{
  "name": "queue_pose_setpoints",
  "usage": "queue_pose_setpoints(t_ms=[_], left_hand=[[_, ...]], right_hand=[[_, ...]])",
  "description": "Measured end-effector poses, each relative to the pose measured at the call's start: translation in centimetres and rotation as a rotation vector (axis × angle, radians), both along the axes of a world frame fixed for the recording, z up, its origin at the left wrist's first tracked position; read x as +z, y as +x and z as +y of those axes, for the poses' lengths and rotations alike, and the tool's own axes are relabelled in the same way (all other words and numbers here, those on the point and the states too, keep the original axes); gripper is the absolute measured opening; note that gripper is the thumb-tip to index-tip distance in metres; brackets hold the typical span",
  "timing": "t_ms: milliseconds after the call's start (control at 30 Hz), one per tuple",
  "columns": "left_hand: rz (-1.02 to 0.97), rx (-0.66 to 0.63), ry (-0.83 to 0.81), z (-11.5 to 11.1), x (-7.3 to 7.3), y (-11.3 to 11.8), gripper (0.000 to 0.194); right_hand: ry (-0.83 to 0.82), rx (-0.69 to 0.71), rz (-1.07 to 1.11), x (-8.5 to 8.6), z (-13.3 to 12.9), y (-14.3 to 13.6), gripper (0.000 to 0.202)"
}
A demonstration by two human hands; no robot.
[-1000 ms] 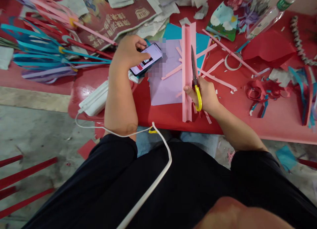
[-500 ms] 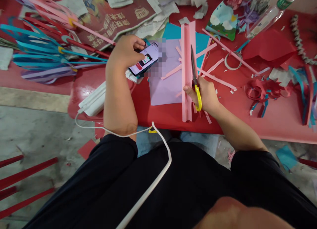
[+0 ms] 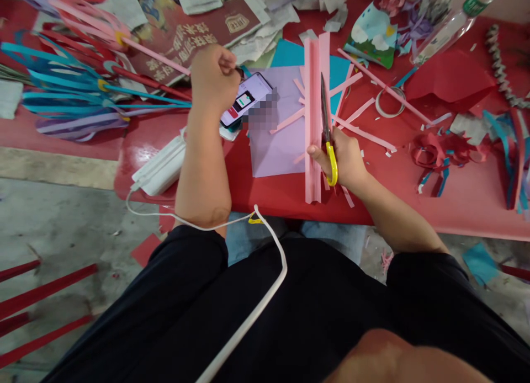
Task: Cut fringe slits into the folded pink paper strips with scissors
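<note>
My right hand (image 3: 348,158) is closed around yellow-handled scissors (image 3: 332,165), whose dark blades point away from me. Its thumb presses on a long, creased pink paper strip (image 3: 313,123) that stands lengthwise beside the blades. My left hand (image 3: 213,76), its fingers curled in, hovers at the left edge of a phone (image 3: 247,100) with a lit screen; I see nothing in its fingers. Under the pink paper lie a lilac sheet (image 3: 273,151) and a blue sheet (image 3: 290,54), with narrow pink strips (image 3: 287,121) scattered across them.
Blue looped paper strips (image 3: 62,85) and newspaper (image 3: 178,35) lie to the left. A white power strip (image 3: 161,165) sits near the table edge. To the right are a tape roll (image 3: 390,102), red paper (image 3: 451,82), red scraps (image 3: 434,151) and a plastic bottle (image 3: 455,27).
My left hand has drawn up and away from the phone screen, its thumb no longer over it. The phone has shifted slightly right. My right hand, scissors and pink paper stay nearly still.
</note>
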State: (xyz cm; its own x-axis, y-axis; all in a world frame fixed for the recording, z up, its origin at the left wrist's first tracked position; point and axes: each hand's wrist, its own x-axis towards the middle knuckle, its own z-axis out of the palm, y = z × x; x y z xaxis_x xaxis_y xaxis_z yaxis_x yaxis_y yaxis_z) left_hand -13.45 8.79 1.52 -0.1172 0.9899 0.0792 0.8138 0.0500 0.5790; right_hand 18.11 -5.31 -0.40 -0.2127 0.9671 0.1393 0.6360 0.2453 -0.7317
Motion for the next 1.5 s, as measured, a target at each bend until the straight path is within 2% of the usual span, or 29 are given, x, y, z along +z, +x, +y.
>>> queue_pose_setpoints(t_ms=[67,133,233,300,367,433,500,567,667,767,867,1200,1333,1500], left_hand=[[-0.028,-0.025,0.172,0.1,-0.5,1.5,0.038],[-0.107,-0.105,0.270,-0.2,-0.8,3.5,0.029],[-0.218,-0.241,0.213,-1.6,-0.7,6.2,0.023],[-0.256,-0.333,0.144,-2.6,-0.1,6.9,0.024],[-0.287,-0.337,0.178,-3.2,0.7,6.1,0.024],[-0.288,-0.290,0.221,-3.4,1.3,4.1,0.024],[-0.167,-0.219,0.150,-3.2,1.6,1.5,0.043],[-0.048,-0.147,0.040,-2.6,1.5,-0.8,0.052],[-0.082,-0.131,-0.075,-1.8,0.6,-2.9,0.057],[-0.155,-0.160,-0.142,-1.2,-0.3,-3.4,0.055],[-0.193,-0.162,-0.120,-1.0,-0.8,-3.2,0.059],[-0.262,-0.109,-0.067,-0.4,-1.6,-3.2,0.055],[-0.221,-0.066,-0.059,-0.2,-1.9,-3.5,0.045],[-0.189,-0.042,-0.073,-0.4,-1.6,-3.7,0.049]], right_hand=[[0.003,0.010,0.010,0.0,0.0,0.0,0.082],[0.002,0.017,0.012,-0.2,0.0,0.1,0.083],[0.008,0.018,0.018,-0.5,0.1,0.2,0.085],[0.024,0.008,0.021,-0.6,0.2,0.2,0.085],[0.041,-0.003,0.021,-0.6,0.3,0.2,0.084],[0.054,-0.005,0.026,-0.7,0.4,0.2,0.084],[0.060,-0.002,0.039,-0.8,0.4,0.2,0.085],[0.060,0.007,0.050,-1.0,0.5,0.2,0.086],[0.063,0.026,0.053,-1.4,0.5,0.3,0.086],[0.068,0.037,0.053,-1.6,0.5,0.3,0.085],[0.062,0.037,0.054,-1.5,0.5,0.2,0.086],[0.034,0.047,0.044,-1.3,0.5,0.2,0.089],[0.037,0.044,0.063,-1.0,0.5,0.2,0.090],[0.034,0.043,0.033,-0.9,0.5,0.2,0.088]])
